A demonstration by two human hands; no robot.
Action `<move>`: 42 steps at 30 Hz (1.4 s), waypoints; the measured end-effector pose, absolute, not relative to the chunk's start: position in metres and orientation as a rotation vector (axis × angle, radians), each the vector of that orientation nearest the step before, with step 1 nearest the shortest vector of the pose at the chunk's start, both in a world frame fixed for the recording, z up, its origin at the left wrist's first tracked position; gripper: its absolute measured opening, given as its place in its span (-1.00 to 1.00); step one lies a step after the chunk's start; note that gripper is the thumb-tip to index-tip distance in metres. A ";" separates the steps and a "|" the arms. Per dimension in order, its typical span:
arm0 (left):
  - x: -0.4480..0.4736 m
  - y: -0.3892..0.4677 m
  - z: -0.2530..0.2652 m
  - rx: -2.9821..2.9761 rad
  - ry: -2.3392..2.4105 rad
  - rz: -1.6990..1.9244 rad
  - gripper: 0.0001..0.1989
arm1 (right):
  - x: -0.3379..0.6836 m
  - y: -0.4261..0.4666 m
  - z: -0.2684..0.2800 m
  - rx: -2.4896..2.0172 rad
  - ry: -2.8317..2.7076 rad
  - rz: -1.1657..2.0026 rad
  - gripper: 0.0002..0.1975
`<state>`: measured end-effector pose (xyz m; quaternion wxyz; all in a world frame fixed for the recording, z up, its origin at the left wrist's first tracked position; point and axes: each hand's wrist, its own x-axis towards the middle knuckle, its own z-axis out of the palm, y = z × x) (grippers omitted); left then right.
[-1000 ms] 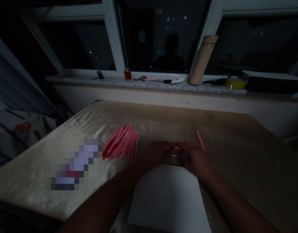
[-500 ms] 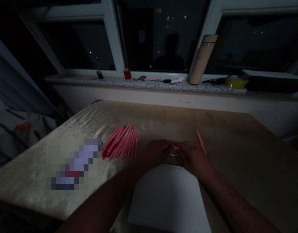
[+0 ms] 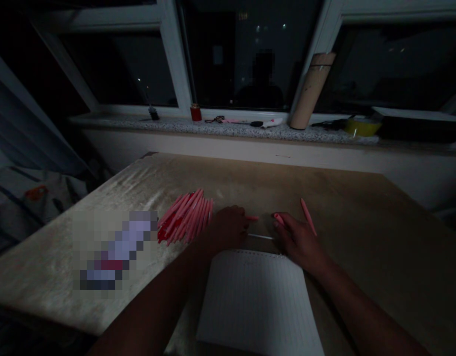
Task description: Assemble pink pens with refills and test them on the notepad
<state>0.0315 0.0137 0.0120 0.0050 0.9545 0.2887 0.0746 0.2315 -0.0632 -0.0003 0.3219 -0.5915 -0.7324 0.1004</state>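
Observation:
My left hand (image 3: 231,226) is closed on a short pink pen piece (image 3: 252,218), which points right from its fingertips. A hand's width away, my right hand (image 3: 296,237) grips another pink pen piece (image 3: 279,219) between thumb and fingers, its round end facing up and left. Between the hands, on the table, lies a thin white rod (image 3: 261,237) that resembles a pen refill. Just below is a lined notepad (image 3: 259,301). A heap of pink pens (image 3: 187,217) rests left of my left hand. One pink pen (image 3: 308,216) lies alone beyond my right hand.
The table (image 3: 346,207) has a blurred-out, pixelated object (image 3: 120,252) on its left side. Along the windowsill (image 3: 228,127) stand a small red jar (image 3: 196,112), a tall tan cylinder (image 3: 312,91) and a yellow roll of tape (image 3: 362,126).
My hands, which were together over one pink thing, have moved apart, left and right. Each now shows its own pink pen piece, and the white rod between them is more exposed.

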 end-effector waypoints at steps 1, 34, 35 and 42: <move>0.031 0.013 0.012 2.995 0.914 0.207 -0.86 | 0.231 -0.063 -0.001 -1.551 -1.923 0.261 -0.76; 0.018 0.024 0.023 2.868 0.940 0.294 -0.84 | 0.232 -0.063 -0.001 -1.583 -1.953 0.324 -0.75; 0.016 0.025 0.028 2.841 0.922 0.350 -0.85 | 0.232 -0.063 -0.001 -1.594 -1.953 0.325 -0.75; 0.006 0.025 0.050 2.733 0.854 0.618 -0.83 | 0.231 -0.062 -0.002 -1.601 -1.976 0.304 -0.74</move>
